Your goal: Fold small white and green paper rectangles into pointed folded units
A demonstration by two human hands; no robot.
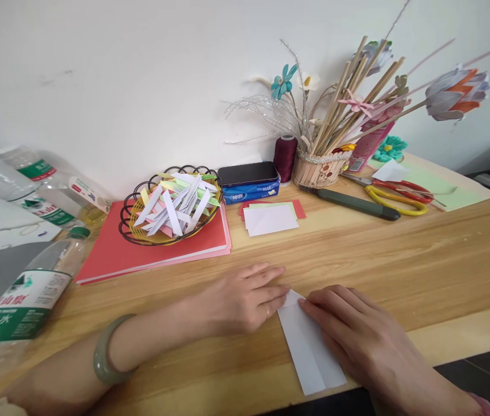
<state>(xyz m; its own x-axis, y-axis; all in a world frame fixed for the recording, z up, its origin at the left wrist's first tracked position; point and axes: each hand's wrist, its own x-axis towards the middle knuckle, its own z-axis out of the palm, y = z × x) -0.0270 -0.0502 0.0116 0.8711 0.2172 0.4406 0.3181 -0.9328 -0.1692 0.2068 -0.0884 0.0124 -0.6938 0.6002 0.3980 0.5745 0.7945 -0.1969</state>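
Lower frame's mostly filled by a wooden table (422,260) — right hand (366,338) is pressed down lower right (pinching or not, can't be told), left hand (245,303) is laid out flat-fingered, lower centre — and between them white paper (308,346) is held down.

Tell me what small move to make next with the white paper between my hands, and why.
I'd probably press the far end of the white paper flat with your right hand: that end looks folded, your right fingers touch it, and your left hand is at its left edge, where it could steady the paper.
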